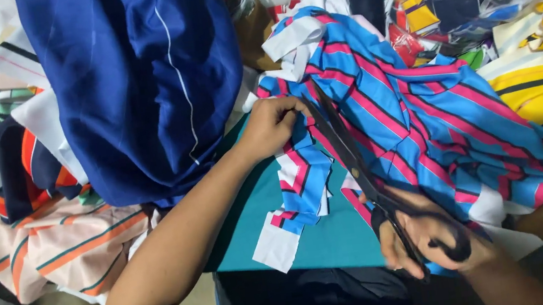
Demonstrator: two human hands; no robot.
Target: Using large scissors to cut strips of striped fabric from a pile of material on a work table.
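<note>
Left of the striped fabric [415, 118], a dark blue garment [134, 80] is heaped over peach-striped cloth [50, 240]; at the fabric's left edge the left hand [271, 125] is closed in a pinch on the blue, pink and white cloth, which is spread on the teal table [326, 237]. Black scissors [359, 168] are held at the fabric's near edge by the right hand [425, 237], fingers closed through the handles, blades lying along the cloth. A cut along the pinched edge is judged in hand; steady tension and alignment with the stripes appear needed for the next snip.

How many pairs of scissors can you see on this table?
1. The black-handled scissors are in the person's right hand, blades pointing up into the blue and pink striped cloth that the left hand pinches. More could lie hidden under the fabric heaps.
</note>
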